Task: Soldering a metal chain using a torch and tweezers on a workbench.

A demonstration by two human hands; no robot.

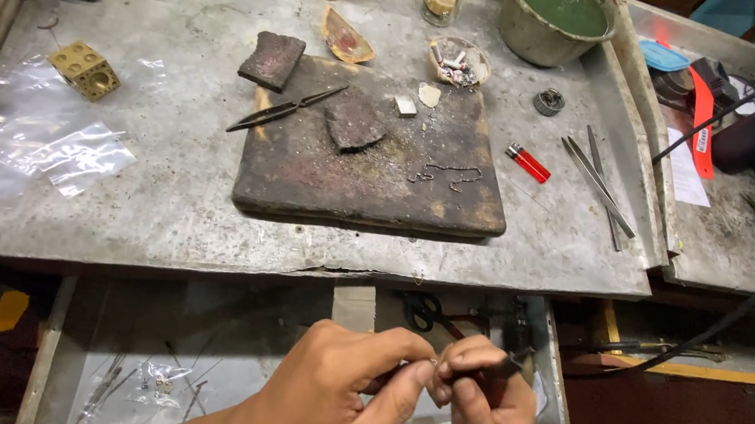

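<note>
My left hand [343, 382] and my right hand [488, 397] meet low in the frame, over an open drawer [209, 342]. Each hand pinches a small dark tool, and the tips come together on a tiny metal piece [433, 362] between them. On the bench above lies a scorched dark board [309, 172] with a thin chain [446, 174], a charred block [355, 120] and dark tweezers [285, 108] on it.
A red lighter [528, 163] and long steel tweezers [597, 179] lie right of the board. A brass dapping block [84, 69] and clear plastic bags [63, 150] sit left. A green-filled bowl [557, 19], jars and small dishes stand at the back. Scissors [428, 311] lie in the drawer.
</note>
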